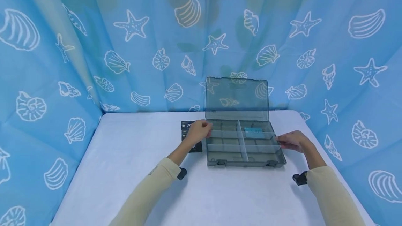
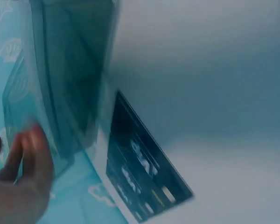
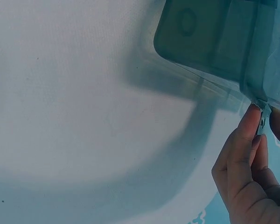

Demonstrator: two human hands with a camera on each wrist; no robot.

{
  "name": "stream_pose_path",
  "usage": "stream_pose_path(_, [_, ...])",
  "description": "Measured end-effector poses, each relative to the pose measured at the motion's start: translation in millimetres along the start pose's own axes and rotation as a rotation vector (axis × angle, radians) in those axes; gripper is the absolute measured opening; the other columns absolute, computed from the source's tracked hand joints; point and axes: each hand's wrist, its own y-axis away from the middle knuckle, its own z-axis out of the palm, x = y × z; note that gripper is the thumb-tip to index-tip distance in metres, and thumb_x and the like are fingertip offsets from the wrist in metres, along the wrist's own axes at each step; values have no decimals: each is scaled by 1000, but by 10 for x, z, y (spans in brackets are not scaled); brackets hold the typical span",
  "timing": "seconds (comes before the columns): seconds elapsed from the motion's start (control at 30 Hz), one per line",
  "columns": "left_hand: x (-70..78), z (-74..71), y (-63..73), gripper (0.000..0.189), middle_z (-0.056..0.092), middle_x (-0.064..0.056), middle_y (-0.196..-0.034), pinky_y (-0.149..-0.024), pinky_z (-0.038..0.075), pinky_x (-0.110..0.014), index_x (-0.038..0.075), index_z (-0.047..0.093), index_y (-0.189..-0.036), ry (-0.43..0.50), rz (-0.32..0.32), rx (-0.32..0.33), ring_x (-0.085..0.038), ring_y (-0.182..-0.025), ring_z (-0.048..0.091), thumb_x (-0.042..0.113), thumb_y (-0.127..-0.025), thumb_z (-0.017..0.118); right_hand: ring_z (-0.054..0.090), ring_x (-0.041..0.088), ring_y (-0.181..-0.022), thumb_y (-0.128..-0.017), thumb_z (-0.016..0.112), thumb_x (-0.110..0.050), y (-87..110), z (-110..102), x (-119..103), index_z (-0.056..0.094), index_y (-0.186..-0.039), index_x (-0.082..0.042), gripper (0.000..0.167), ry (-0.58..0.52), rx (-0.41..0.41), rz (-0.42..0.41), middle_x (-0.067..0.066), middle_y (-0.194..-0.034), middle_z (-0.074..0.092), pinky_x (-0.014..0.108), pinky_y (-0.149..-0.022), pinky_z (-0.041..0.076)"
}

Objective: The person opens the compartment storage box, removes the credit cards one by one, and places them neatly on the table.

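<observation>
Sleeves: both forearms (image 1: 163, 177) nearest cam.
L hand (image 1: 198, 132): pinching divider strip (image 1: 242, 134) at left wall of box (image 1: 245, 158).
R hand (image 1: 292, 141): pinching strip's right end.
Box: mid tabletop (image 1: 132, 170), lid up.
Risk: uneven pull could bow strip, tip box onto card (image 1: 188, 128).

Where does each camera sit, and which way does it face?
Head: above, facing forward and down at the table, open box, left hand and right hand; both sleeves show.
Left wrist: low beside the box, facing its side and a dark card; blurred fingers show.
Right wrist: near the box's corner, facing the table; fingers pinch its edge.
All share the box.
</observation>
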Motion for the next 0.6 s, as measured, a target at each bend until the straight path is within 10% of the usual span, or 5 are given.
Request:
stream_pose_path(0.27, [17, 149, -61, 44, 42, 3, -52, -47, 34, -24, -2, 63, -71, -160, 1, 8, -12, -50, 40, 26, -102, 51, 66, 19, -77, -93, 68, -21, 34, 2, 25, 58, -119, 13, 44, 2, -77, 5, 10, -89, 65, 33, -79, 58])
stream_pose_path(0.4, [57, 160, -67, 40, 52, 3, -60, -52, 39, -24, 1, 69, -80, -125, 13, 22, -11, -57, 48, 30, -102, 51, 67, 19, -77, -93, 68, -19, 87, -15, 48, 60, -116, 13, 41, -2, -128, 4, 11, -90, 67, 34, -80, 58])
stream_pose_path(0.5, [189, 233, -105, 33, 67, -2, -82, -68, 53, -27, 4, 71, -99, 70, 12, -29, -16, -77, 64, 31, -101, 52, 67, 19, -77, -92, 69, -19, 103, -31, 72, 61, -117, 13, 41, -12, -132, 4, 11, -90, 67, 35, -80, 58])
stream_pose_path(0.6, [392, 386, -177, 41, 68, -16, -112, -94, 52, -38, -3, 63, -120, 456, -61, -157, -31, -107, 64, 31, -102, 51, 68, 19, -77, -93, 68, -20, 101, -44, 94, 60, -117, 13, 42, -24, -138, 8, 12, -90, 67, 35, -80, 58])
